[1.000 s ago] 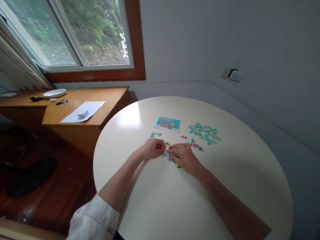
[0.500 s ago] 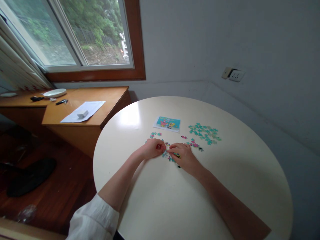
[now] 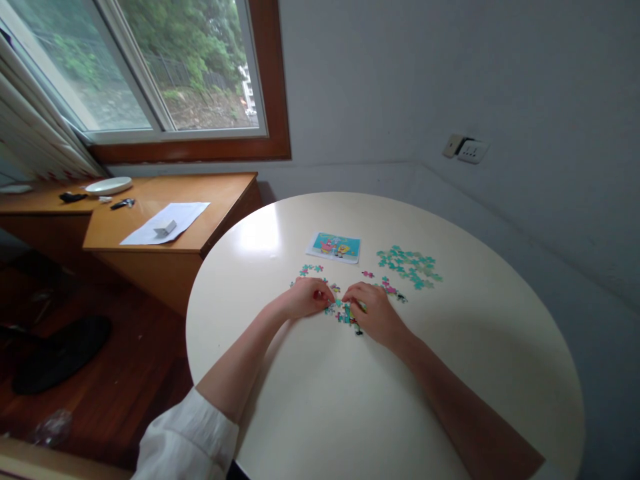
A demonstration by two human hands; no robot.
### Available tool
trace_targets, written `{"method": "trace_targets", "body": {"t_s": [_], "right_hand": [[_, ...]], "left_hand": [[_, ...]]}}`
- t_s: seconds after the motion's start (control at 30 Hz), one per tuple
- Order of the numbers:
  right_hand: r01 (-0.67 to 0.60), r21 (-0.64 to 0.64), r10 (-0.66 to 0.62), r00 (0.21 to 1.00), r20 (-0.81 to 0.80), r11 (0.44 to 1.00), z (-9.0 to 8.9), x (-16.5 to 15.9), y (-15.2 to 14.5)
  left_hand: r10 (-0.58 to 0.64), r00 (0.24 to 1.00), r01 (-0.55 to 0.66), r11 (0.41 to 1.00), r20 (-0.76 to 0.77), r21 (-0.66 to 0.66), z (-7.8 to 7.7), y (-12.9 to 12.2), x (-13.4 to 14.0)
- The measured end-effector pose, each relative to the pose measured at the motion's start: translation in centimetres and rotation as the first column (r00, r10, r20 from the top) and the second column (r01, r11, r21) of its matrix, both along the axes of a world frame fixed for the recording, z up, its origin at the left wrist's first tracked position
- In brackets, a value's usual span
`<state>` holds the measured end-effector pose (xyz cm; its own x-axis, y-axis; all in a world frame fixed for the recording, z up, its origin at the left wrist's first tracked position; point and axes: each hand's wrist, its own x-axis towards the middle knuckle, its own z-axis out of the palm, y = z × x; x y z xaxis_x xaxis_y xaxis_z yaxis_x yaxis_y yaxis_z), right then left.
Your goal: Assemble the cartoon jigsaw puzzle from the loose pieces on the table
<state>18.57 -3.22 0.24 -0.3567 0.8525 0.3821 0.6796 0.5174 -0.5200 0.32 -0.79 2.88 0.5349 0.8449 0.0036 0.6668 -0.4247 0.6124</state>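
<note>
Between my hands lies a partly joined patch of colourful jigsaw puzzle pieces (image 3: 347,316) on the round cream table (image 3: 320,393). My left hand (image 3: 311,297) is at the patch's left edge, its thumb and fingers curled into a pinch at a small teal jigsaw piece (image 3: 339,303). My right hand (image 3: 374,312) rests over the right side of the patch, fingers bent, thumb and index tip slightly apart. It covers some of the pieces. Beyond my left hand are more joined edge pieces (image 3: 311,269).
A picture card (image 3: 336,247) with cartoon figures lies behind the pieces. Loose teal pieces (image 3: 410,265) are spread at the right, with pink and dark pieces (image 3: 390,288) nearer my right hand. A wooden desk (image 3: 227,193) with paper (image 3: 185,217) stands left.
My right hand has shifted slightly right, away from my left fingertips. More of the patch and the small teal piece show between the hands. My left hand has barely moved.
</note>
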Motion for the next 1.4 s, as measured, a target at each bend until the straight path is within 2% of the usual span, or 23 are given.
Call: {"method": "trace_targets", "body": {"t_s": [0.23, 0.5, 0.67, 1.1, 1.3, 1.4], "right_hand": [[0.000, 0.010, 0.000, 1.000, 0.002, 1.000, -0.1, 0.3, 0.2], [0.008, -0.009, -0.008, 1.000, 0.027, 1.000, 0.1, 0.7, 0.1], [0.003, -0.011, -0.003, 1.000, 0.023, 1.000, 0.3, 0.7, 0.0], [-0.056, -0.001, 0.056, 0.996, 0.076, 0.998, 0.8, 0.3, -0.5], [-0.111, -0.003, 0.111, 0.990, 0.083, 0.994, 1.1, 0.4, -0.6], [-0.122, -0.009, 0.123, 0.987, 0.099, 0.992, 1.2, 0.4, -0.7]], "left_hand": [[0.000, 1.000, 0.000, 1.000, -0.003, -0.018, -0.3, 0.1, -0.1], [-0.052, 0.999, 0.052, 0.995, -0.004, -0.088, 0.5, -0.1, -0.5], [-0.084, 0.996, 0.083, 0.993, -0.018, -0.079, 0.4, 0.0, -0.7], [-0.026, 0.999, 0.025, 0.998, -0.036, -0.051, 0.1, 0.0, -0.5], [-0.027, 1.000, 0.027, 0.999, 0.000, -0.044, 0.1, 0.0, -0.6], [0.027, 0.999, -0.027, 1.000, 0.040, -0.004, 0.1, 0.3, -0.8]]}}
